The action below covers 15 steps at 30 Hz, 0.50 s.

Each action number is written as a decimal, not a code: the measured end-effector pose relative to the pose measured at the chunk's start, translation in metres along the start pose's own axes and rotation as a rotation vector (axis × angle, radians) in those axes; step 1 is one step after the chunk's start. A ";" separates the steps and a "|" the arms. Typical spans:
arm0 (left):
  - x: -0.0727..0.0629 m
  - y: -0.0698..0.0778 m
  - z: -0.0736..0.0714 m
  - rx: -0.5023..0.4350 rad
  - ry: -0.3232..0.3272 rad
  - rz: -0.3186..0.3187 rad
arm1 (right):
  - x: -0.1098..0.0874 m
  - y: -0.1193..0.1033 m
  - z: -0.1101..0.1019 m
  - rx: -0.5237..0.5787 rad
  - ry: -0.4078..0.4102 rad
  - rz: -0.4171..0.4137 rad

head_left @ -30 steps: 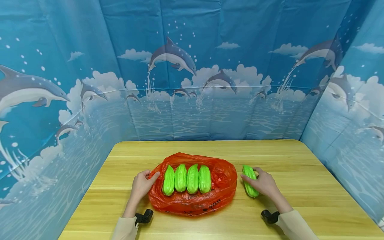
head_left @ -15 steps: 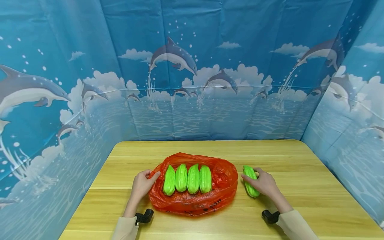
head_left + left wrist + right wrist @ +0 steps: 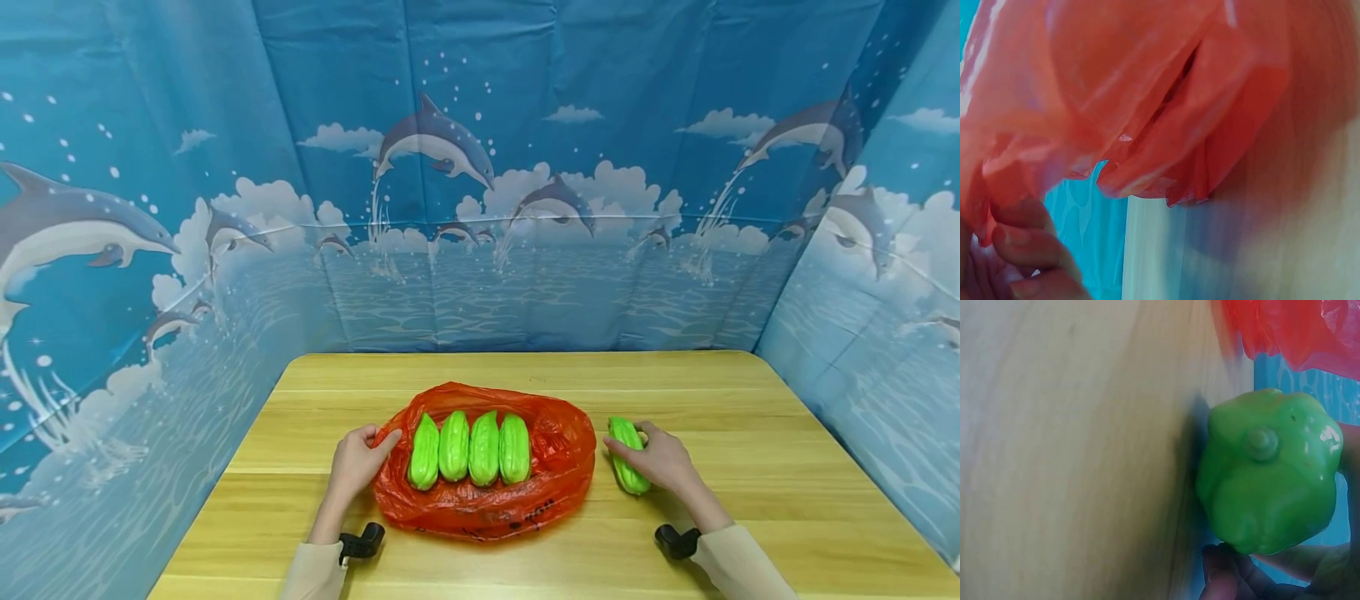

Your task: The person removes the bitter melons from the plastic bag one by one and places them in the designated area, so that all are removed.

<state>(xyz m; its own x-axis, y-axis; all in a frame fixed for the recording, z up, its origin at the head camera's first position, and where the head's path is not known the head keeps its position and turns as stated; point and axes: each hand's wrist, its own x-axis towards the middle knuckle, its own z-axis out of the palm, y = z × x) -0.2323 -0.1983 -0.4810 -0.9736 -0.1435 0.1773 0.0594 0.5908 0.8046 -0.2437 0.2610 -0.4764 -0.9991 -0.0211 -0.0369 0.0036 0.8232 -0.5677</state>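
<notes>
On the left, my left hand [image 3: 356,458] pinches the rim of a red plastic bag [image 3: 564,492] between thumb and fingers. The bag lies spread open on the table, and several green bitter melons [image 3: 453,446] sit upright in a row inside it. To the right of the bag, my right hand [image 3: 666,460] grips one more ribbed green bitter melon [image 3: 630,480] at the table. Its lobed end with a short stub faces the right wrist camera, fingers around its sides. In the left wrist view, curled fingers [image 3: 1032,250] hold the thin red plastic [image 3: 1147,81].
A light wooden table [image 3: 525,575] carries everything. Behind it and at both sides hangs a blue curtain [image 3: 480,292] with dolphins. Black wrist cameras sit at both wrists, the left camera [image 3: 362,542] near the bag's front left.
</notes>
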 end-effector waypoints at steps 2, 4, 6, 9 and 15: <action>0.000 0.000 0.000 0.001 -0.001 0.002 | 0.000 0.000 0.000 0.000 -0.004 0.000; 0.000 -0.001 0.000 0.001 -0.002 0.002 | -0.001 -0.001 0.000 0.003 -0.008 0.002; 0.000 -0.001 0.001 -0.002 -0.002 0.001 | -0.001 -0.001 0.000 0.004 -0.010 0.002; 0.000 -0.001 0.001 -0.008 -0.001 0.002 | -0.001 -0.001 0.000 0.004 -0.008 0.003; -0.001 0.000 0.000 -0.012 0.005 0.006 | 0.001 0.001 0.002 0.006 -0.006 0.009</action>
<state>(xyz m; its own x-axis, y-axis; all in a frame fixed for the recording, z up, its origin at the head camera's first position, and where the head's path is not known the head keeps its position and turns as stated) -0.2317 -0.1986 -0.4808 -0.9722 -0.1440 0.1849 0.0680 0.5819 0.8104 -0.2445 0.2609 -0.4784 -0.9987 -0.0175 -0.0471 0.0127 0.8202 -0.5719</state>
